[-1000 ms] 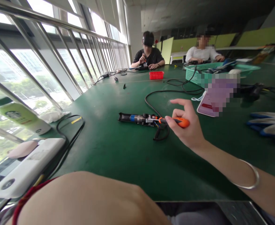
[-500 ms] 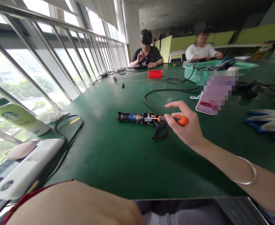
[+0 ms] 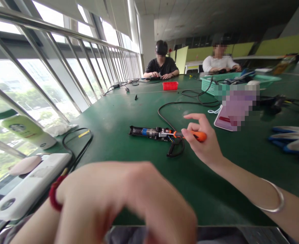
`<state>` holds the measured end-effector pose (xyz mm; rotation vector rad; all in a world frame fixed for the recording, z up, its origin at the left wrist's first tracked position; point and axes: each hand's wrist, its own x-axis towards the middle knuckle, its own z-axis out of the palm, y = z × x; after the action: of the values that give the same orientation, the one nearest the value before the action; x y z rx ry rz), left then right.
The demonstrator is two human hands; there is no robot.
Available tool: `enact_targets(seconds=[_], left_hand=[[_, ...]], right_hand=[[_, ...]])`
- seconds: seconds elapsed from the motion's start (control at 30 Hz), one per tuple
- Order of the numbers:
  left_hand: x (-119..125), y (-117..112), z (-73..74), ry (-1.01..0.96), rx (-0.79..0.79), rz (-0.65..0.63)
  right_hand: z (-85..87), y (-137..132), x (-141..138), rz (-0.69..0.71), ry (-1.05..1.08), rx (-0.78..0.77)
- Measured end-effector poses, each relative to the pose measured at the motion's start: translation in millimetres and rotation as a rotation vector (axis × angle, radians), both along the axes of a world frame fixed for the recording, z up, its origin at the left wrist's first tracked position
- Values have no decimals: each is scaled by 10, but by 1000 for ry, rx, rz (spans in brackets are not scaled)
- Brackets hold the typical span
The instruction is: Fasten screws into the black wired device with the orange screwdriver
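Observation:
My right hand (image 3: 202,140) grips an orange and black screwdriver (image 3: 199,136), its index finger raised off the handle. The screwdriver's metal shaft points left to the exposed end of a slim black tool (image 3: 149,132) lying on the green table. The tool shows a blue band, a metal section and loose coloured wires. A small black lever-like part (image 3: 173,149) sits beside those wires. Large and blurred in the foreground, my left hand (image 3: 129,189) is raised above the table's near edge with bent fingers. Its fingertips are cut off or hidden, and I cannot tell whether it holds anything.
A black cable runs from the tool toward the green basket (image 3: 209,86). A phone (image 3: 225,118) and gloves (image 3: 292,139) lie right. A red tray (image 3: 170,86) stands farther back. At left are a bottle (image 3: 28,130), a white device (image 3: 32,186) and a railing. Two people sit opposite.
My left hand has risen from the bottom edge into the foreground. My right hand keeps its hold on the screwdriver at the tool. The view has shifted slightly upward.

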<state>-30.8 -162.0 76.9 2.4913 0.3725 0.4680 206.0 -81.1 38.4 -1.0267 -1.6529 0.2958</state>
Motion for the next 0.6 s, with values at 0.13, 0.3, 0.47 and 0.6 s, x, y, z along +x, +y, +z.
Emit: enact_targets(seconds=[0.13, 0.3, 0.47, 0.6], left_hand=[[233, 979, 186, -160, 139, 494], [162, 1527, -484, 71, 436, 763], [123, 1560, -714, 220, 519, 669], [153, 1572, -702, 254, 549, 658]], right_hand=[[15, -20, -5, 32, -26, 24], [-5, -6, -11, 66, 34, 94], [11, -13, -4, 26, 25, 20], [7, 3, 1, 54, 74, 104]])
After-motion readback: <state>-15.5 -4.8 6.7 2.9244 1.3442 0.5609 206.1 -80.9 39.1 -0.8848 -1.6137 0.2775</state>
